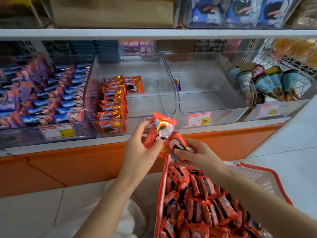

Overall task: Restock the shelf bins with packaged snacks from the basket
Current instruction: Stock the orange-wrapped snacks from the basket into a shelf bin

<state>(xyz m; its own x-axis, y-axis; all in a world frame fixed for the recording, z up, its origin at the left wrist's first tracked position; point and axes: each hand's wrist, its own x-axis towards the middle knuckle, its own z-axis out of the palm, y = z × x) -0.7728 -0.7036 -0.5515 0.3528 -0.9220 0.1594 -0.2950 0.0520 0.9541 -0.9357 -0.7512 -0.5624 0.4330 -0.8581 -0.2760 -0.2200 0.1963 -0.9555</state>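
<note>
Nearest me, at the lower right, a red-rimmed basket (161,194) is heaped with red snack packets (197,205). Just above its far end, the two hands meet. The left grip (142,148) pinches one red packet (162,129) between thumb and fingers and holds it tilted. The right grip (200,153) curls round a second red packet (178,143), with the thumb pressed on its face. The two packets overlap and touch where the hands come together. Both hang just short of the shelf's front edge, above the gap between basket and shelf.

Beyond them, at the shelf's front edge, a clear bin (151,107) holds a stacked row of matching packets (113,100) along its left side only. The neighbouring bin (205,100) to the right holds a lone purple packet (177,84).

The wrappers look glossy, so I judge them slippery. With the two overlapping, a loosened pinch could drop one into that gap. A careless toss could knock the stacked row over. It could also land in the neighbouring bin, mixing the stock.
</note>
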